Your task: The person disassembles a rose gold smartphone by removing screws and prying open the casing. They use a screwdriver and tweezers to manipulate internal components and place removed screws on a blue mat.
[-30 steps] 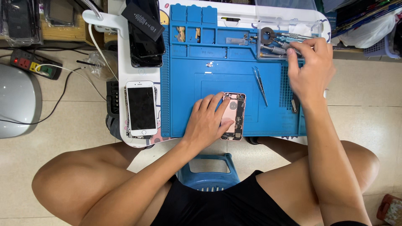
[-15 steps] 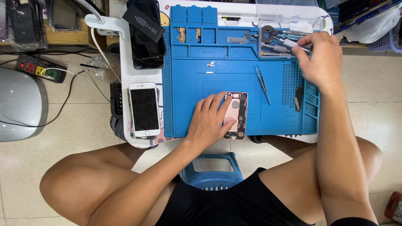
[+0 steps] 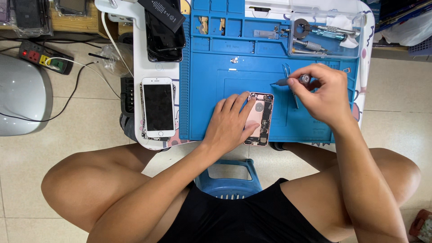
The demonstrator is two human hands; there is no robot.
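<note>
Bare mat (image 3: 225, 63) lies open above the opened phone (image 3: 260, 119), between the left hand (image 3: 229, 123) and right hand (image 3: 326, 96), though tweezers (image 3: 290, 85) and the tool tray (image 3: 324, 38) crowd the right.

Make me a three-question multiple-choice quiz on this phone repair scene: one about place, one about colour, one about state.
1. Where does the white phone with the dark screen lie?
A. left of the mat
B. on the mat
C. on the floor

2. What colour is the rubber work mat?
A. grey
B. blue
C. green

3. What is the right hand doing?
A. resting flat
B. holding a slim grey screwdriver
C. gripping tweezers

Answers:
1 A, it sits on the white table beside the mat.
2 B, plainly blue.
3 B, the fingers pinch the tool above the opened pink phone, which the left hand steadies.
</note>
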